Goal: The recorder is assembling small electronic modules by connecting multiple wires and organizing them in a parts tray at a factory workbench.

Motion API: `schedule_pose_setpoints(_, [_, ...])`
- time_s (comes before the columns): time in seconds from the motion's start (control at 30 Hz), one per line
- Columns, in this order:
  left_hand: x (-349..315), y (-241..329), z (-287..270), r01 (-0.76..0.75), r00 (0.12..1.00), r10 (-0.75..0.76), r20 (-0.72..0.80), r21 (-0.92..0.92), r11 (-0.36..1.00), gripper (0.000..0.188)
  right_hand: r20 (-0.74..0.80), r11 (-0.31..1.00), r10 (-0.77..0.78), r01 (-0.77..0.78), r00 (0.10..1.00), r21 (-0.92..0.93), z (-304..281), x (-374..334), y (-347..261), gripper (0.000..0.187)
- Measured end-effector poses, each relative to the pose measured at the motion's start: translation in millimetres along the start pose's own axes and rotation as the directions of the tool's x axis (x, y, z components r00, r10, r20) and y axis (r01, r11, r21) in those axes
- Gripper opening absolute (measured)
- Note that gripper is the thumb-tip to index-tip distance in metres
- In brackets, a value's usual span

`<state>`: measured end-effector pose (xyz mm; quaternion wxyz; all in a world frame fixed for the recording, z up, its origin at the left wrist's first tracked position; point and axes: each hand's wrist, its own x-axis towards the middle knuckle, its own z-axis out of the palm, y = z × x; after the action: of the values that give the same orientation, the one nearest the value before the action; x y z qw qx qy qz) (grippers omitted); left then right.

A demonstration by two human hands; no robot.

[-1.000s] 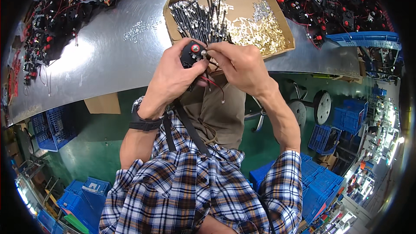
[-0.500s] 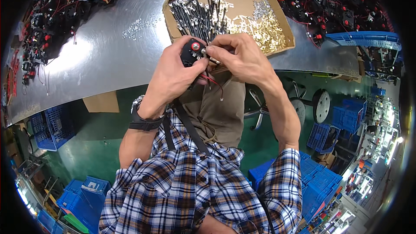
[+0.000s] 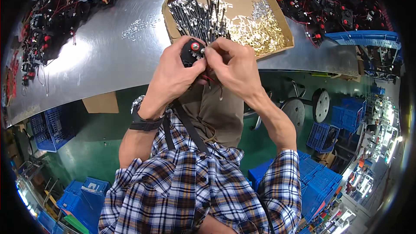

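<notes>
My left hand (image 3: 172, 73) is wrapped round a small black plastic part (image 3: 187, 54) just over the table's near edge. A red-ringed post (image 3: 195, 46) stands on the part's upper face. Thumb and fingertips of my right hand (image 3: 238, 67) are pressed together at a small metal fitting (image 3: 202, 51) beside that post; the fingers hide most of what they pinch. A red wire (image 3: 209, 78) hangs below the part. Just beyond my hands is a shallow cardboard tray (image 3: 243, 1) with black cables (image 3: 190, 19), gold-coloured metal tabs (image 3: 260, 34) and silver nuts or washers (image 3: 260, 9).
Loose silver rings (image 3: 138, 29) lie on the metal table (image 3: 108, 67). Heaps of black assemblies with red posts and wires stand at the far left (image 3: 52, 15) and far right (image 3: 325, 0). Below are blue crates (image 3: 318, 138) and a round stool (image 3: 321, 105).
My right hand has turned slightly at the fitting, its wrist and forearm shifting a little left and inward. My left hand keeps the black part in the same place.
</notes>
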<state>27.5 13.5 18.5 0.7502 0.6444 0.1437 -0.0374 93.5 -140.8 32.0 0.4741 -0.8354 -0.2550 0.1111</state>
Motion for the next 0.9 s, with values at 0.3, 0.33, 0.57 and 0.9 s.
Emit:
schedule_pose_setpoints(0.3, [0.8, 2.2, 0.3, 0.017, 1.0, -0.017, 0.019, -0.004, 1.0, 0.026, 0.027, 0.962, -0.189, 0.191, 0.982, -0.197, -3.4, 1.0, 5.6, 0.013])
schedule_pose_setpoints(0.33, [0.8, 1.8, 0.1, 0.018, 1.0, -0.017, 0.024, -0.013, 1.0, 0.025, 0.033, 0.973, -0.152, 0.156, 0.988, -0.168, -3.6, 1.7, 5.4, 0.014])
schedule_pose_setpoints(0.57, [1.1, 2.0, 1.2, 0.014, 1.0, -0.014, 0.016, -0.005, 1.0, 0.025, -0.017, 1.0, 0.016, -0.016, 1.0, -0.027, 3.3, -2.5, 4.5, 0.018])
schedule_pose_setpoints(0.9, [1.0, 3.7, 0.7, -0.025, 1.0, 0.025, 0.013, 0.031, 0.999, 0.025, -0.135, 0.932, -0.341, 0.315, 0.93, -0.18, 9.0, -3.4, 18.5, 0.009])
